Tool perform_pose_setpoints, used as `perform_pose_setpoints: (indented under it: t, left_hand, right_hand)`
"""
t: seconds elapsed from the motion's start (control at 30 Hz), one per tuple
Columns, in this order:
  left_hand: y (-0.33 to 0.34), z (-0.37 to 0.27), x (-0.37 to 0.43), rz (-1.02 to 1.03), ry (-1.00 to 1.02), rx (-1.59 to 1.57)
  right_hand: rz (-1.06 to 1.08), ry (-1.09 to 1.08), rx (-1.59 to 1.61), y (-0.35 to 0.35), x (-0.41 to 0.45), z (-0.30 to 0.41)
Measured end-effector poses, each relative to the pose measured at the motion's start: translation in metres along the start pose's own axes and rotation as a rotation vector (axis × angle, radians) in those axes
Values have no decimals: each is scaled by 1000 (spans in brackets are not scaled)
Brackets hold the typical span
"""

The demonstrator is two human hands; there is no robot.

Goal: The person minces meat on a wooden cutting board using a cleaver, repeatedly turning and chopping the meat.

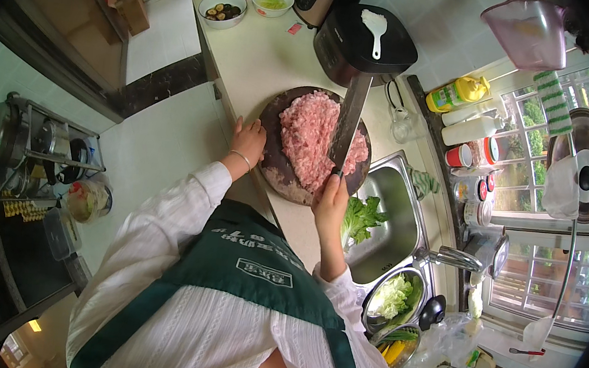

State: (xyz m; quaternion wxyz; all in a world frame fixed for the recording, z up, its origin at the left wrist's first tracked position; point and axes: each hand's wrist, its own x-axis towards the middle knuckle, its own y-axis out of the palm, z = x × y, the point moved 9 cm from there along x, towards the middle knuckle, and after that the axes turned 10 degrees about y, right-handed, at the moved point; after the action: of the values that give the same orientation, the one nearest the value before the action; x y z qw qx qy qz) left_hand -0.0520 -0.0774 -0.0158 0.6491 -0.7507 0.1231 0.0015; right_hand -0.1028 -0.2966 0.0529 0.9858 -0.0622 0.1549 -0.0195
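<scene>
My right hand [331, 204] grips the black handle of a cleaver [350, 119]. Its long broad blade points away from me, over minced meat [308, 136]. The pink mince is heaped on a round, dark wooden chopping board [278, 179], with a smaller part of it to the right of the blade. At the board's left rim rests my left hand [249, 140], near the counter's edge and holding nothing. Whether the cleaver's edge touches the board is hidden by the meat and blade.
A steel sink [394, 217] with leafy greens [364, 219] lies right of the board. Beyond the board stand a black rice cooker [336, 52] with a white rice paddle [374, 29] on its lid, a bowl of mushrooms [222, 10] and a bowl of shredded greens [272, 1].
</scene>
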Motion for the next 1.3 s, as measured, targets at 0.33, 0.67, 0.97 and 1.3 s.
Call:
perform_pose_setpoints:
  t: [0.33,0.67,0.97,1.3]
  left_hand:
    - [-1,2,-2,-30,-4,5]
    - [-4,0,-3,-51,23,-3]
    - [-3,-2,-3,-36,22,-2]
    - [2,1,0,-36,15,4]
  right_hand:
    - [-24,-6,-191,8,3,12]
    - [89,138,-152,20,4,-3]
    - [80,265,-331,27,7,-41]
    - [79,63,-52,16,-2,-2]
